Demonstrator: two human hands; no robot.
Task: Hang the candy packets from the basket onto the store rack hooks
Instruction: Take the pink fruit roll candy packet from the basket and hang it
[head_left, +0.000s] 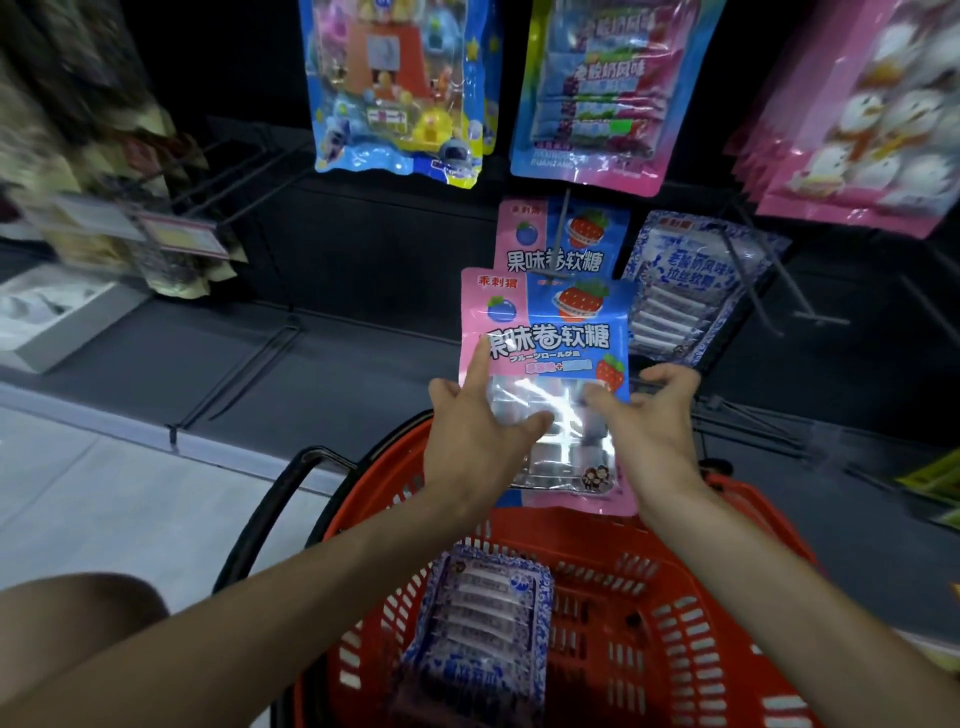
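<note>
candy packet: pink/blue, strawberry + blueberry art, clear window, text "果味卷软糖". Upright above red basket, in front of identical hung packet. left hand and right hand both grasp its lower half.

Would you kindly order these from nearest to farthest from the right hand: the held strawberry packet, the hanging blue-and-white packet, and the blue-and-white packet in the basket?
1. The held strawberry packet: gripped by the right hand.
2. The hanging blue-and-white packet: just above, slightly right.
3. The blue-and-white packet in the basket: below, leftward.
</note>
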